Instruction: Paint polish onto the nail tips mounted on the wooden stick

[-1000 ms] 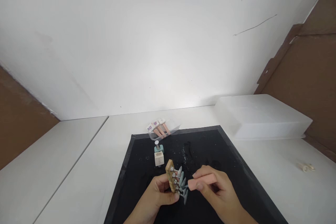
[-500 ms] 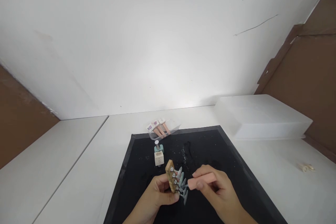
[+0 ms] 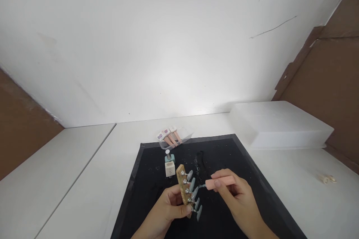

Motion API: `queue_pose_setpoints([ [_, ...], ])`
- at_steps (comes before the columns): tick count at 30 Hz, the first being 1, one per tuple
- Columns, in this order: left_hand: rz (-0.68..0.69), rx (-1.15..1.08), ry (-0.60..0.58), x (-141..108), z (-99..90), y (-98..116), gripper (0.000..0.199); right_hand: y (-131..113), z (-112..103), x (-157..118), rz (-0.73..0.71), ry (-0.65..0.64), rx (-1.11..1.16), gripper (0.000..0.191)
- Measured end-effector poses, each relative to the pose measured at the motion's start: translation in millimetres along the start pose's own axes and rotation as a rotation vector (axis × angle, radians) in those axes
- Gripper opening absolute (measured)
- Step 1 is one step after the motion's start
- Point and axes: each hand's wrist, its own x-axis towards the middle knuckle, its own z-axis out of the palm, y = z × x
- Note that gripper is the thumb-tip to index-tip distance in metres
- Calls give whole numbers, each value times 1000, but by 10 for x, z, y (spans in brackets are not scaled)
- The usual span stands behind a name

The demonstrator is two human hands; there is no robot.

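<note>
My left hand [image 3: 171,206] is closed around the lower part of a wooden strip [image 3: 181,183], with the thumb pressed near its bottom end. From the strip several false nail tips [image 3: 195,193] stick out to the right on silver metal stems, grey to teal in colour. A nail polish brush [image 3: 220,182] with a pink handle is pinched in my right hand [image 3: 237,199]. Its teal-coated bristles point left, close to the middle nail tips; I cannot tell whether they touch. Beyond the strip stands a white cube-shaped bottle [image 3: 169,169].
Behind the white cube is a small teal object [image 3: 169,158] with a pale-topped neck. A clear tray [image 3: 186,136] holds several pink-handled bottles [image 3: 169,136]. The black mat [image 3: 218,153] lies beneath. A white box [image 3: 286,130] and small cream pieces [image 3: 327,179] are at right.
The wooden strip has turned so its nail tips show spread apart and more clearly. My right hand has drawn the brush up and a little to the right.
</note>
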Motion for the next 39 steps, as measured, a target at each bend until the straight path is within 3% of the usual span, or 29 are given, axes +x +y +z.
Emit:
queue_pose_setpoints([
  [5,-54,-41,7,9,-2,20,53,-14,-22,-14,-112,-64,-3,21],
  [12,-25,-16,-65,-20,15,31,46,-24,-11,17,-59,-159,6,9],
  [17,-41,-28,-55,-39,16,27,45,-21,18,16,57,-61,0,20],
  [21,-47,-30,-50,-41,-2,24,49,-26,9,10,56,21,0,24],
  [26,-36,8,-80,-37,28,72,42,-18,-11,0,-50,-56,22,16],
  [30,-37,8,-107,-39,45,79,39,-11,-15,11,-40,-130,34,11],
  [36,-107,-14,-39,-66,5,27,51,19,-30,27,50,-10,-35,21],
  [39,-135,-24,-14,-64,-12,30,56,15,-39,23,-4,-7,-9,20],
])
